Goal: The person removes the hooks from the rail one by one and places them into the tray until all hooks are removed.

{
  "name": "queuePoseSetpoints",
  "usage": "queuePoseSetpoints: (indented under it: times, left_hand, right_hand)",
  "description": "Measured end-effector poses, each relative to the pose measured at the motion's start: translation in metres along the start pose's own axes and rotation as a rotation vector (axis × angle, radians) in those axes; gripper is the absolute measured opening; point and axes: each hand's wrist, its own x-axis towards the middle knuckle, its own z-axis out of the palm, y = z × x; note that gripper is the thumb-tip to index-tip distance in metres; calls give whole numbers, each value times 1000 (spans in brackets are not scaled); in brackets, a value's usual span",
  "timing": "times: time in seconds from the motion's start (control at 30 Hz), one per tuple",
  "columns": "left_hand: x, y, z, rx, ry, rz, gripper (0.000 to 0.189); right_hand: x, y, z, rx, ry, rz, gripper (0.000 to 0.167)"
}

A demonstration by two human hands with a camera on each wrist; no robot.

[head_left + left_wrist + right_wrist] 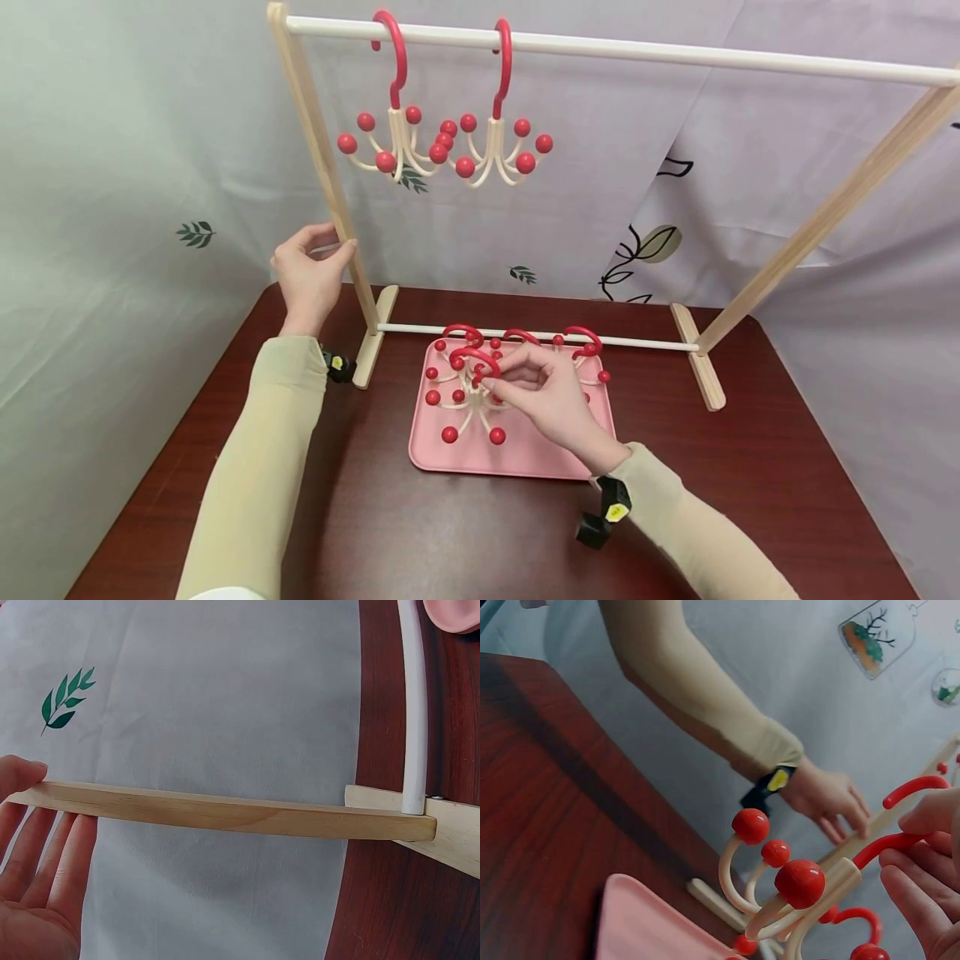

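Taking directions from the centre of the head view, the left hand (310, 279), at 9 o'clock, pinches the wooden upright (315, 137) between thumb and fingers, apparently to steady the rack. At 5 o'clock the right hand (553, 400) grips a red-hooked octopus hanger (476, 402) near the base of its hook; that hanger is at 6 o'clock, over the pink tray (442, 458) on the table (360, 508). Other hangers (587, 337) lie on the tray beyond it, while two hung hangers (396, 129) are on the white rail (675, 54), near 11 and 12 o'clock. The step in hand looks like picking up another one to hang. The next move seems to call for raising it towards 12 o'clock without snagging its ball-tipped arms, then passing the hook's opening over the rail.
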Motion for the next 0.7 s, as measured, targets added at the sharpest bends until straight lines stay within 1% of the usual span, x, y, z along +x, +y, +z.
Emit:
queuePoseSetpoints:
  times: [0.23, 0.37, 0.5, 0.7]
  left_hand:
    - [0, 0, 0, 7, 5, -6, 31]
    - [0, 1, 0, 11, 5, -3, 30]
    - [0, 1, -1, 9, 7, 3, 30]
    - [0, 1, 0, 9, 6, 2, 30]
  right_hand:
    - [-7, 13, 12, 51, -33, 60, 18]
    - [-10, 22, 17, 97, -38, 58, 17]
    - [-12, 31, 20, 92, -43, 36, 16]
    - [-17, 43, 23, 75, -42, 63, 15]
